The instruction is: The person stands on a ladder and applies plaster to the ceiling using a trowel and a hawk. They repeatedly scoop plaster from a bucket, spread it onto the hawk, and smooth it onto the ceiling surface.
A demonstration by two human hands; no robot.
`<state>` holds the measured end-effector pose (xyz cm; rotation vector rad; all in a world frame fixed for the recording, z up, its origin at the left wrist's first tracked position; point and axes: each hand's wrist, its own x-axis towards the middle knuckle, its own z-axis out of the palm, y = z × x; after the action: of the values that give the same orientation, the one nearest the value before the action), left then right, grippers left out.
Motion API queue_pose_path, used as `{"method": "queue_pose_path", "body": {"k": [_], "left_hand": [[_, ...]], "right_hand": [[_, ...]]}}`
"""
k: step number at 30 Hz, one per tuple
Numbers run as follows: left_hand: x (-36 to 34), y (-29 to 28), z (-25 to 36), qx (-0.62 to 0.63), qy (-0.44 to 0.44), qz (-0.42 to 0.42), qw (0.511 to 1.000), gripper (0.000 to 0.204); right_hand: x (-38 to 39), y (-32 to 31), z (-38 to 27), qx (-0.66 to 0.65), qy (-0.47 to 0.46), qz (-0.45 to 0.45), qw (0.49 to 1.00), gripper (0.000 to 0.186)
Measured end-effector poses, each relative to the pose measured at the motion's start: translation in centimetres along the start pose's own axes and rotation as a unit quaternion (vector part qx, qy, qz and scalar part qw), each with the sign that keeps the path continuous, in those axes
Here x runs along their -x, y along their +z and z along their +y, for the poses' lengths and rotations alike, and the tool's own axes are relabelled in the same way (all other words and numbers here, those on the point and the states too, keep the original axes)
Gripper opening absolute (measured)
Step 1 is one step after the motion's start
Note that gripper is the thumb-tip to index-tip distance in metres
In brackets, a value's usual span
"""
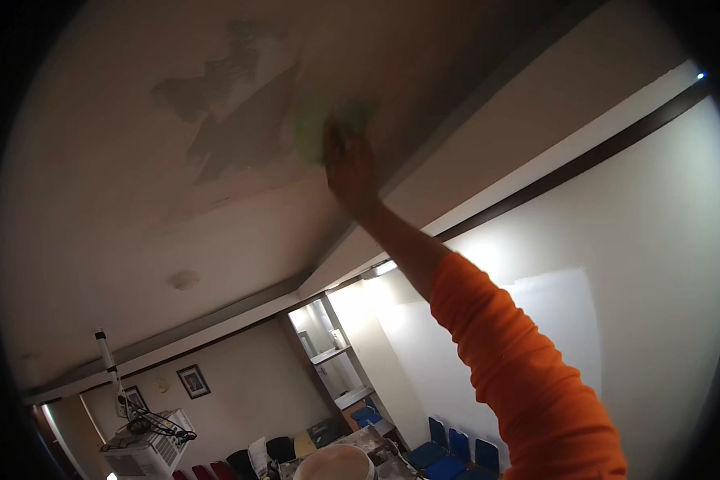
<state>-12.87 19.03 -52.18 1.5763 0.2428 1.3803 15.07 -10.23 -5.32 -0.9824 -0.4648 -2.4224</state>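
Observation:
My right hand (350, 164), at the end of an orange sleeve, reaches up to the ceiling (136, 216). Its fingers are closed on a flat green piece (312, 120) that is smeared by motion, so its exact kind does not show. The green piece lies at or against the ceiling surface. Just left of it are dark grey patches (244, 124) with ragged edges. My left hand is out of view.
A ceiling beam (488, 120) runs along the right of my hand. A projector (148, 448) with tangled cables hangs at lower left. Below stand a round tub (336, 464), blue chairs (448, 452) and a shelf unit (332, 352). A framed picture (194, 382) hangs on the far wall.

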Motion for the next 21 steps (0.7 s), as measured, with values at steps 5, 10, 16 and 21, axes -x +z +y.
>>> {"method": "queue_pose_path", "body": {"k": [5, 10, 16, 21], "left_hand": [[0.6, -1.7, 0.3, -0.020, -0.035, -0.019, 0.999, 0.042], [0.3, -0.7, 1.5, -0.083, 0.032, -0.017, 0.996, 0.044], [0.5, -0.7, 1.5, -0.142, 0.009, 0.009, 0.990, 0.047], [0.6, -0.5, 2.2, -0.040, 0.006, -0.007, 0.999, 0.046]], "right_hand": [[1.6, -3.7, -0.9, -0.100, 0.084, 0.022, 0.991, 0.057], [-7.3, -6.0, 3.5, 0.034, 0.203, 0.158, 0.966, 0.068], [-2.9, -1.8, -3.9, -0.050, 0.089, 0.091, 0.991, 0.057], [-1.3, -3.5, -1.8, -0.119, 0.065, 0.055, 0.989, 0.060]]}}
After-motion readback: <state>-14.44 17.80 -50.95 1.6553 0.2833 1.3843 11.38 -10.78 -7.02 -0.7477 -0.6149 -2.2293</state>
